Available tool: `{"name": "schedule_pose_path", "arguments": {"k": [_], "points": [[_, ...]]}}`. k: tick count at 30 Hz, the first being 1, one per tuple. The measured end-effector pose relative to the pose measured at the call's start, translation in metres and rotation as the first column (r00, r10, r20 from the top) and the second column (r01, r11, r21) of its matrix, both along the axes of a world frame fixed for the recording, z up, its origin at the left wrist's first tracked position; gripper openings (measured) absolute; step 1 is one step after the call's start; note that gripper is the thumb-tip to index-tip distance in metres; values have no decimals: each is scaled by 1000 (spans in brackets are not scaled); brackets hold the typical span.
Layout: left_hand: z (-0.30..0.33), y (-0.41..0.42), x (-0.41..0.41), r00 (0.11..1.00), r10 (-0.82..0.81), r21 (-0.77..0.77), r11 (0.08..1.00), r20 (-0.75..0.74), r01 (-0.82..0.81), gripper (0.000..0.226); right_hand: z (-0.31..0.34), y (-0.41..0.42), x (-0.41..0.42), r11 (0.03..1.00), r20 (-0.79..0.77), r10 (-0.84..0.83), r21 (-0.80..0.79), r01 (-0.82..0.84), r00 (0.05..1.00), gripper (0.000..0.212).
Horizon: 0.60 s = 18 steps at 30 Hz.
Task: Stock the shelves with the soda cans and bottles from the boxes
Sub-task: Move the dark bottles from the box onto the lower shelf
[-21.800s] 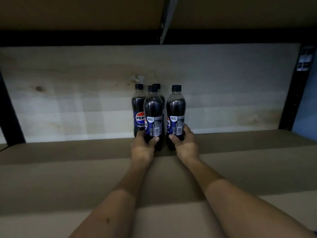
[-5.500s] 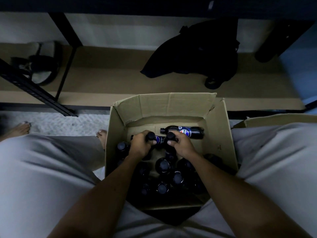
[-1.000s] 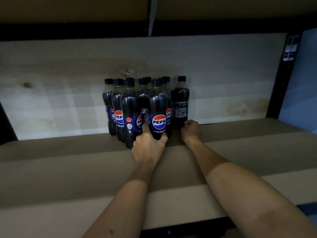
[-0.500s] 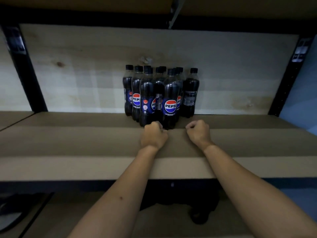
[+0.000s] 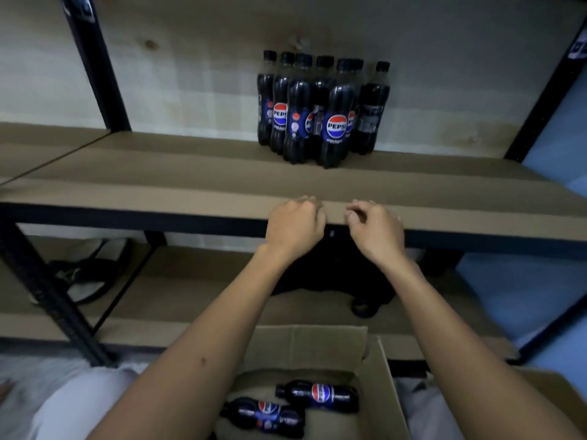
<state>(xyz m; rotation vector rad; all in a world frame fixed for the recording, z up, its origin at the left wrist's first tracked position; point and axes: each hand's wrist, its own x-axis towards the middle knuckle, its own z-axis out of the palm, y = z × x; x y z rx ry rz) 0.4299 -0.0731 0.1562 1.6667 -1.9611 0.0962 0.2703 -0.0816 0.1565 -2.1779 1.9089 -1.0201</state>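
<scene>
A tight cluster of cola bottles [image 5: 320, 106] stands upright at the back of the middle shelf [image 5: 190, 182], against the pale wooden back panel [image 5: 197, 74]. Below, an open cardboard box [image 5: 374, 369] holds two more bottles [image 5: 317, 393] lying on their sides. Both hands hang in front of the shelf's front edge, well apart from the cluster. The left hand [image 5: 293, 228] has its fingers loosely curled and holds nothing; the right hand [image 5: 376, 231] likewise, fingers bent and slightly spread, empty. On the lower shelf [image 5: 190, 281] lie a dark bag [image 5: 365, 290] and a sandal [image 5: 85, 274].
</scene>
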Motion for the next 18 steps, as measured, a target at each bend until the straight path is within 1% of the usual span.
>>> {"name": "schedule_pose_path", "arguments": {"k": [1, 2, 3, 4, 5, 7, 8, 9, 10, 11, 13, 14, 16, 17, 18], "points": [[-9, 11, 2, 999, -43, -76, 996, 6, 43, 41, -10, 12, 3, 995, 27, 26, -98, -23, 999, 27], [-20, 21, 4, 997, -73, -121, 990, 27, 76, 42, -22, 24, 4, 983, 57, 56, -177, -45, 997, 29], [-30, 31, 6, 994, -92, -147, 984, 57, 100, 47, -33, 35, 5, 975, 88, 86, -214, -66, 992, 31], [-40, 40, 7, 992, -102, -150, 982, 80, 113, 55, -44, 46, 6, 972, 131, 119, -218, -88, 984, 34], [-50, 49, 8, 991, -113, -152, 981, 70, 123, 60, -55, 57, 8, 971, 181, 152, -210, -113, 972, 36], [-70, 67, 10, 989, -144, -154, 978, -17, 140, 55, -78, 74, 12, 975, 273, 180, -176, -134, 945, 35], [-82, 76, 12, 987, -145, -118, 984, -65, 137, 52, -90, 82, 15, 982, 305, 173, -131, -139, 937, 35], [-97, 83, 14, 985, -131, -35, 991, -115, 128, 50, -103, 89, 16, 987, 324, 159, -68, -145, 932, 35], [-113, 90, 17, 983, -101, 81, 990, -154, 115, 48, -117, 96, 17, 988, 328, 140, 11, -152, 934, 35], [-130, 97, 19, 983, -61, 212, 972, -173, 98, 46, -130, 103, 17, 982, 318, 114, 106, -154, 941, 35], [-160, 111, 24, 986, 30, 468, 882, -164, 51, 39, -155, 115, 17, 927, 262, 72, 338, -162, 962, 34], [-174, 119, 24, 986, 44, 570, 820, -162, 57, 37, -167, 119, 16, 872, 227, 75, 457, -175, 971, 34], [-199, 137, 23, 981, 4, 691, 711, -191, 132, 35, -190, 125, 14, 720, 134, 116, 671, -177, 984, 34], [-212, 147, 23, 978, -31, 740, 649, -205, 176, 34, -200, 129, 11, 640, 64, 148, 754, -145, 987, 35], [-225, 157, 22, 975, -62, 799, 564, -212, 209, 35, -208, 135, 8, 564, -19, 189, 821, -92, 982, 38]]}}
